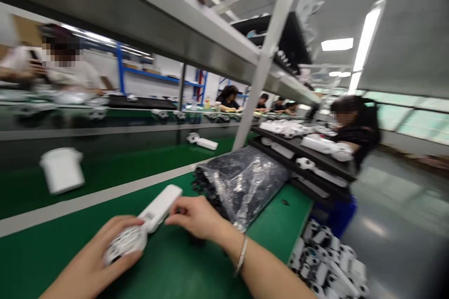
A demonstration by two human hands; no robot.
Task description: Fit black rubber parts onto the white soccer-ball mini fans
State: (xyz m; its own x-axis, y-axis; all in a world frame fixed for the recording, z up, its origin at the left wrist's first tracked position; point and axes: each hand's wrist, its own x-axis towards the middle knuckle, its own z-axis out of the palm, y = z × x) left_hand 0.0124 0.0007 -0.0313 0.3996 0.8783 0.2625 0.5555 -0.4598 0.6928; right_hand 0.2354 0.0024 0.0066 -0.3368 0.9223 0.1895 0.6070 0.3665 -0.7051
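The left hand (93,254) has its grip closed around a white handset (154,210). The right hand (198,217) has its grip spread against the handle. The small label (149,216) is illegible.

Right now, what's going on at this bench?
A person's left hand holds a white plastic device with a round black-and-white end over a green workbench; the right hand is beside it, near a plastic bag of black parts. Similar white pieces sit on a black shelf, and a co-worker stands beside it.
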